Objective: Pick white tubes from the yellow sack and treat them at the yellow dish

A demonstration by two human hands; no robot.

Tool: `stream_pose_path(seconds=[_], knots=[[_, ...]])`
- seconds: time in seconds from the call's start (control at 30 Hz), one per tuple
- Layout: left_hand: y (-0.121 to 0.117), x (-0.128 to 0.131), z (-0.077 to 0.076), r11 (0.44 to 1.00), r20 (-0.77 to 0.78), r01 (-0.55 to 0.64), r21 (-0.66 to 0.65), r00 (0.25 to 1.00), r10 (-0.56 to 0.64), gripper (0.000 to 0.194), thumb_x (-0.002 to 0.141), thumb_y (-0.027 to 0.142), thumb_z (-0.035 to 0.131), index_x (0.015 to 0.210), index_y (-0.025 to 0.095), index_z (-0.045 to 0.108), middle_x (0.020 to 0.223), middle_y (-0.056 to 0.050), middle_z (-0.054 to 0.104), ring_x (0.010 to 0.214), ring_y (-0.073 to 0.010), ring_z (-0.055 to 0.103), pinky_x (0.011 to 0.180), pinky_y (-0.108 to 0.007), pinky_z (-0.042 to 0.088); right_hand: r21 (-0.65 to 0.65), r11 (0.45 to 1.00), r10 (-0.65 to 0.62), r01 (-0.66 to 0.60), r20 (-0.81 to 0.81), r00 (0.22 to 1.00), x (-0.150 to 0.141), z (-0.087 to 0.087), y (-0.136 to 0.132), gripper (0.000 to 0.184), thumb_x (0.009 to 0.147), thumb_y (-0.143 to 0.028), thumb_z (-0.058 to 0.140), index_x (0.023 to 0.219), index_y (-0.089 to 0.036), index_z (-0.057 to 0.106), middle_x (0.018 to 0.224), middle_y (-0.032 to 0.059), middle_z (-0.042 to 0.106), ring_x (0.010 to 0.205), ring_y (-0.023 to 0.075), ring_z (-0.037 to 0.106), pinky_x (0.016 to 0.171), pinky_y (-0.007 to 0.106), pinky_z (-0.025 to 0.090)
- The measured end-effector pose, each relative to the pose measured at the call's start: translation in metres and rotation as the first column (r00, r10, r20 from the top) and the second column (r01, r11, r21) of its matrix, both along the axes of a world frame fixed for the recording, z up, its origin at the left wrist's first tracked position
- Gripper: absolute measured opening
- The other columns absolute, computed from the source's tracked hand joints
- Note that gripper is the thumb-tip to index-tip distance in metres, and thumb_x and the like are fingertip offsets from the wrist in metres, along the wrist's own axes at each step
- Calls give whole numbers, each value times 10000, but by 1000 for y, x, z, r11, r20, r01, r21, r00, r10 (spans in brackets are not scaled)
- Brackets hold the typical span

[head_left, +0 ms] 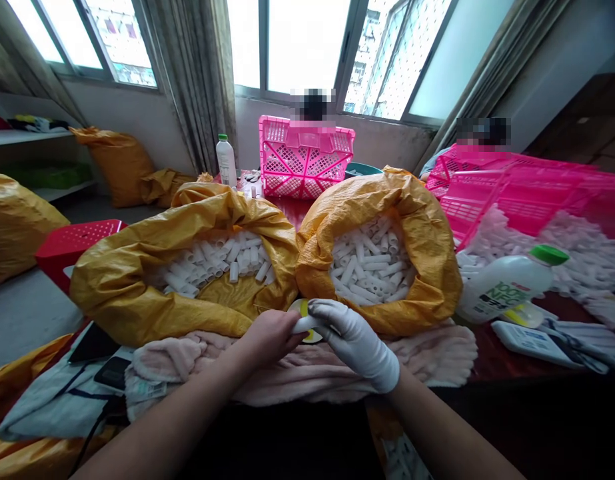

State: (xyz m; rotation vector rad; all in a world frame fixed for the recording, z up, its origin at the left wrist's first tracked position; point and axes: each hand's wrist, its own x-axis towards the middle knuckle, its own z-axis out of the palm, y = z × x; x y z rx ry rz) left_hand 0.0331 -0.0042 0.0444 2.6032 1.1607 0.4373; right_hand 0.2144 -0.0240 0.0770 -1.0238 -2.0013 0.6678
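My bare left hand and my white-gloved right hand meet over a pink fluffy cloth on the table. Both are closed on a small white tube, held between them above a yellow-and-white roll that is mostly hidden. Just beyond my hands stand two open yellow sacks, the left sack and the right sack, each filled with several short white tubes.
Pink crates stand behind the sacks and at the right, beside a heap of white tubes. A green-capped white bottle lies at right. Two people sit across the table. A red basket is at left.
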Motion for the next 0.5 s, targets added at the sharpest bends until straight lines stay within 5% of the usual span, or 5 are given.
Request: stream_pose_path(seconds=[0.1,0.17,0.3,0.4,0.5], knots=[[-6,6,5,998,-89,-51,42,995,54,298,829,412,380,750,162,521,666,-46,597,611,-168,557,573,-262,383,-90,972,-204,216,123,971,-6,-8,-1,287,864,-385,398,785,-174,575,679,15,601,625,133,560,588,245,446],[-9,7,10,998,-82,-17,-56,997,12,287,816,413,399,760,166,533,669,-38,592,596,-154,544,543,-242,372,-59,961,-258,269,148,955,-9,-15,-2,381,876,-414,335,632,-182,513,536,-11,505,495,110,477,486,231,383],[-11,8,21,865,123,256,-432,967,-225,305,817,429,399,750,171,547,650,12,555,578,-100,498,509,-182,353,116,989,-111,97,126,986,-12,-10,-9,354,879,-350,326,626,-190,516,555,3,519,523,116,483,518,237,384],[-8,3,34,775,215,375,-509,927,-307,302,797,455,437,871,191,564,719,23,571,622,-95,506,528,-166,365,90,992,-96,83,144,985,0,10,-24,254,855,-325,392,709,-203,560,627,13,579,585,133,533,574,242,427],[11,-19,46,896,49,208,-393,978,-205,244,807,381,438,978,252,555,850,14,610,705,-119,542,584,-187,386,-90,935,-317,343,219,923,46,16,-57,198,821,-366,443,862,-230,581,792,33,646,719,169,598,650,247,478]])
